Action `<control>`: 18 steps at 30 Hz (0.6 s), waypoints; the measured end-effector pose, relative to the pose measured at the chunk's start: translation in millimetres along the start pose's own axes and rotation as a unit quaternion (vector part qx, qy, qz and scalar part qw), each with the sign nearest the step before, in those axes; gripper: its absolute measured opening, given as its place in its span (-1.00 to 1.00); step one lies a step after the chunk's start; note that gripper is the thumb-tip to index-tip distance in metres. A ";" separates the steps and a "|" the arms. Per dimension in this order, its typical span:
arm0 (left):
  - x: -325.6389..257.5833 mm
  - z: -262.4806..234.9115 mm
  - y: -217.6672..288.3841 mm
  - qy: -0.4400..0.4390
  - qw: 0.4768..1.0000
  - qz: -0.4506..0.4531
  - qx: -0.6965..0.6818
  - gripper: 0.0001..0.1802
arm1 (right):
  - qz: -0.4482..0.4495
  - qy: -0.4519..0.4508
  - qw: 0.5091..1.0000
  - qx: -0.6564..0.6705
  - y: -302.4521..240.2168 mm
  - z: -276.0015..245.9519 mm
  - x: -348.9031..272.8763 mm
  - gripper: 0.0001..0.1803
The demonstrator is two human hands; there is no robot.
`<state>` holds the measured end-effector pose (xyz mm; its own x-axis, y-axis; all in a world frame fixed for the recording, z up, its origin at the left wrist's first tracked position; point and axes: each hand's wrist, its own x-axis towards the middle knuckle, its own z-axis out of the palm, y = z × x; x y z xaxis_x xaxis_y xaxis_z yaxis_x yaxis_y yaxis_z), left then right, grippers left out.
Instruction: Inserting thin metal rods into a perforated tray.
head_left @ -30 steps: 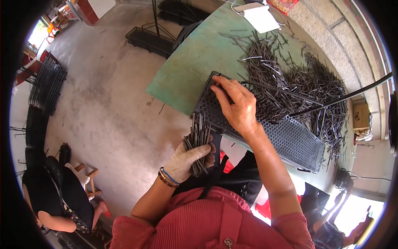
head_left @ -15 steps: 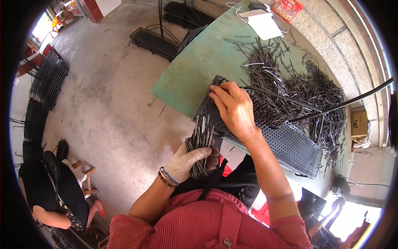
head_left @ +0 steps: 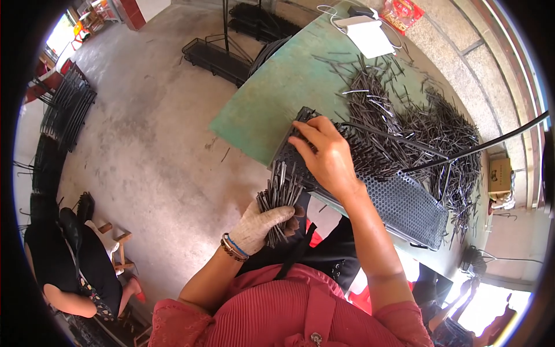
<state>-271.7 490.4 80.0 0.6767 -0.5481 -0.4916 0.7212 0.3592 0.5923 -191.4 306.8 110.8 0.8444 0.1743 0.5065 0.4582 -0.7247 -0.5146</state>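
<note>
Right hand (head_left: 326,156) slid slightly nearer on perforated black tray (head_left: 404,202) since earlier frame, fingers spread flat, grasping nothing. Gloved left hand (head_left: 263,222) clenched round bundle of dark metal pins (head_left: 280,194) beside tray edge. Step: seating pins in holes. Next move calls for aligning one pin tip with hole. Loose pin heap (head_left: 428,127) lies on green table (head_left: 272,98).

Bright daylight, heavy fisheye curve

Strong daylight floods in, blowing out the upper left and lower right corners to white glare. The table (head_left: 272,98) and concrete floor (head_left: 144,144) sit evenly lit, with soft, short shadows. The centre reads sharp; straight edges bow toward the black circular rim, and detail smears there.
</note>
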 end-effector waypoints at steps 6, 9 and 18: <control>1.9 6.0 5.0 -0.047 0.999 0.007 -0.017 -0.67 | 0.220 -0.163 0.937 0.216 -12.9 -28.4 -10.5 -0.67; 4.8 12.6 8.4 -0.058 0.998 0.023 0.013 -0.66 | 0.251 -0.207 0.910 0.259 -10.1 -31.5 -15.5 -0.67; 12.7 10.2 -1.7 -0.083 0.996 0.013 0.026 -0.63 | 0.357 -0.038 0.867 0.345 -2.2 -35.3 -25.2 -0.77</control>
<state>-265.9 475.2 79.2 0.6589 -0.6574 -0.3656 0.6918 0.3389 0.6376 -223.5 280.4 123.6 0.9852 -0.0923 -0.1446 -0.1535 -0.0982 -0.9833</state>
